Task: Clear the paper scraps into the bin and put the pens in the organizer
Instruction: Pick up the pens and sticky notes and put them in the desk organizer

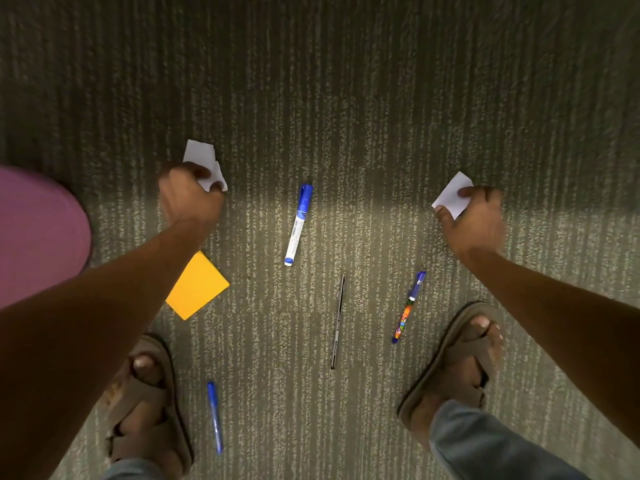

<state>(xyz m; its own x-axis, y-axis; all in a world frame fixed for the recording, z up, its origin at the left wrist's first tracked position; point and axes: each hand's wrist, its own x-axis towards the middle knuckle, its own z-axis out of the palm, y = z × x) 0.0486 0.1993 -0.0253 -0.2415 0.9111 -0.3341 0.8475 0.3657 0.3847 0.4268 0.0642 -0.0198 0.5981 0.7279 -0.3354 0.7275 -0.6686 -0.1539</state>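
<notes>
Pinching white scraps, the left hand [189, 197] and right hand [472, 220] are hovering; a blue-capped marker [298, 225] is lying lengthwise, cap pointing away.

Both forearms are bare, with no sleeves, watch or rings showing on the left hand [190, 199] or the right hand [472, 220]. Each foot wears an open-toed brown sandal with 2 broad straps crossing over the top, the left sandal [149, 403] and the right sandal [453, 368] alike. Faded grey-blue denim trouser hems [485, 445] cover the ankles above them.
</notes>
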